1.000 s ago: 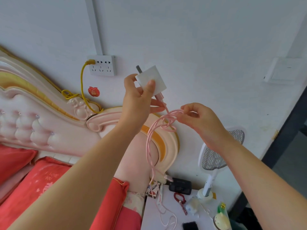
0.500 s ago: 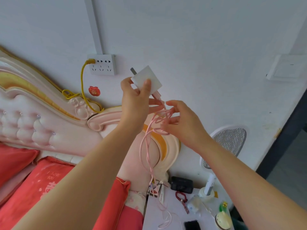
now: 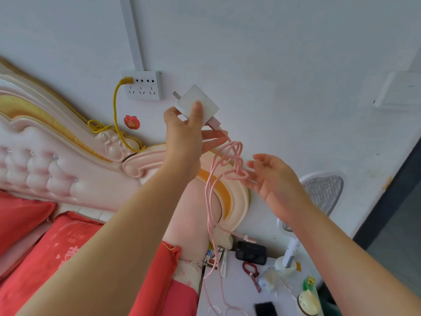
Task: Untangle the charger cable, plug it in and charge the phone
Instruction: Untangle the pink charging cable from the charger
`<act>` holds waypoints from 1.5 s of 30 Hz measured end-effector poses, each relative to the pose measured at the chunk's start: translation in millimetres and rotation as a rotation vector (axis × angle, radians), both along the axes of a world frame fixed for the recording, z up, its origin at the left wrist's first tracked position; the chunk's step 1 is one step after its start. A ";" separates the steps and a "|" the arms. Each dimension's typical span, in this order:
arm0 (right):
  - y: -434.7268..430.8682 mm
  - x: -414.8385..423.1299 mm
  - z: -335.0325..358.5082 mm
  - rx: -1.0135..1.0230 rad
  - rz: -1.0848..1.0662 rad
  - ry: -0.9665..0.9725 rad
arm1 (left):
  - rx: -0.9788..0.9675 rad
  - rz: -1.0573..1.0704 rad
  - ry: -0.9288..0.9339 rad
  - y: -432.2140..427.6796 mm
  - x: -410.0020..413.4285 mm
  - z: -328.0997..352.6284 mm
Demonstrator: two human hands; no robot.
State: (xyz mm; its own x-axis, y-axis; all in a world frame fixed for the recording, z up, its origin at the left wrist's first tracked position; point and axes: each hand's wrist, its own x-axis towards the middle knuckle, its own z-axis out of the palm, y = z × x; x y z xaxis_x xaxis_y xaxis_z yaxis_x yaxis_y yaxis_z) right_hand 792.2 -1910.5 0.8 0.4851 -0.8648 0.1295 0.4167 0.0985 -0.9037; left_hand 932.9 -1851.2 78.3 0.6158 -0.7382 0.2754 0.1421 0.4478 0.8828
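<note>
Right of the wall socket (image 3: 145,85), left hand (image 3: 184,131) clamps charger (image 3: 198,101) up high so knotted pink cable (image 3: 227,156) hangs free; right hand (image 3: 271,176) beside it, fingers spread, gripping nothing.

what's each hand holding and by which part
The left hand grips the white charger plug by its body; the right hand is open, holding nothing.

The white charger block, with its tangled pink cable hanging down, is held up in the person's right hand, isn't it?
Not the right: the head view shows the left hand holding up the white charger block, its tangled pink cable hanging down. The right hand is open beside the tangle, holding nothing.
</note>
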 end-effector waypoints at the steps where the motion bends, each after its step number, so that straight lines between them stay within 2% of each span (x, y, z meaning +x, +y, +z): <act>1: 3.0 -0.1 -3.6 0.020 0.000 0.059 | -0.001 -0.004 0.017 -0.4 -0.2 0.8; 5: 17.8 5.0 -19.3 -0.061 0.263 0.314 | -0.002 0.002 0.026 -3.0 -0.5 2.3; 7: 24.4 10.6 -18.3 -0.046 0.365 0.295 | -0.004 0.012 0.015 -4.0 -0.7 2.3; 13: 25.2 11.5 -9.5 0.106 0.475 0.110 | 0.005 0.036 0.013 -4.0 5.9 -1.6; 19: 21.3 9.9 -7.2 0.157 0.290 0.017 | 0.000 0.034 0.041 -2.4 15.1 -4.2; 22: 14.1 5.7 -2.0 0.007 0.062 0.024 | 0.016 0.022 0.045 -1.8 22.8 -5.8; 25: 8.1 -0.2 8.2 -0.159 -0.065 0.068 | 0.074 0.004 0.069 -0.7 26.1 -14.5; 30: 4.0 -5.6 22.7 -0.194 -0.142 0.059 | 0.109 -0.005 0.155 0.4 24.5 -30.3; 34: 5.9 -6.4 27.5 -0.196 -0.105 0.109 | 0.102 0.057 0.079 1.1 21.1 -27.8; 38: 4.8 -3.9 31.7 -0.115 0.024 0.078 | 0.088 0.044 -0.023 3.1 15.7 -22.1; 42: 7.1 -3.8 36.3 -0.166 0.206 0.043 | 0.063 0.028 -0.060 3.0 9.3 -19.2; 45: 7.3 -7.0 36.9 -0.074 0.275 0.063 | 0.064 0.048 -0.097 2.9 12.3 -17.5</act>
